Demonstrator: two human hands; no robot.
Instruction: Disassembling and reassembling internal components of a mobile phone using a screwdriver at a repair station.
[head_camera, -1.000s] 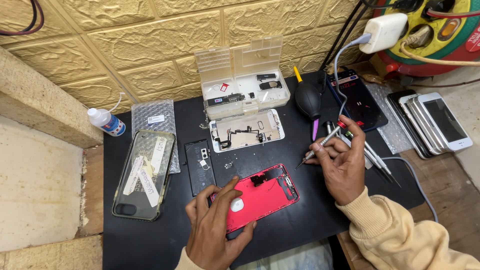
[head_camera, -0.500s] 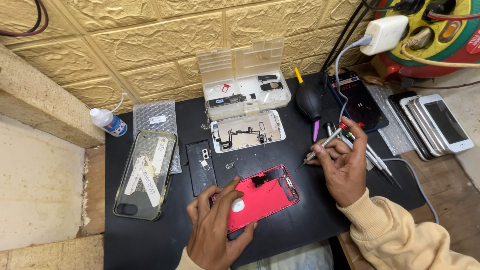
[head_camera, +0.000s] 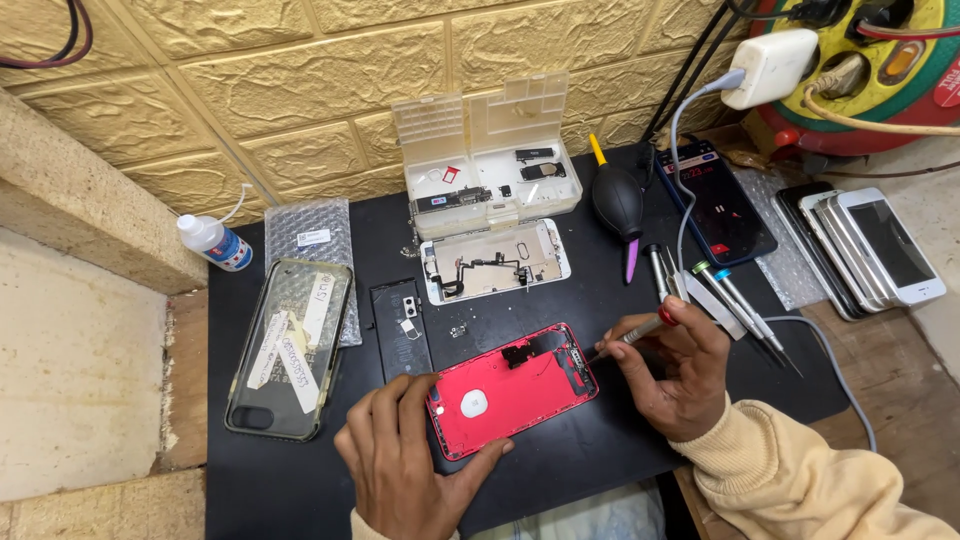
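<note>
Left hand (head_camera: 400, 465) lies flat, pinning the red opened phone housing (head_camera: 512, 389) near the black mat's (head_camera: 560, 470) front edge. Right hand (head_camera: 672, 372) pinches a slim red-capped screwdriver (head_camera: 630, 337), tip at the housing's right end. Screw work; next move likely needs steady, precise seating.

The scene is lit evenly and brightly from above, with no hard shadows thrown; only soft shading is seen under the right hand (head_camera: 672, 375) and left hand (head_camera: 405, 470). Faint glare is caught on the clear phone case (head_camera: 290, 345) and the stacked phones (head_camera: 870, 250). Focus is kept sharp throughout. Slight wide-angle bending is noticed along the wall blocks (head_camera: 300, 90) at the edges.
</note>
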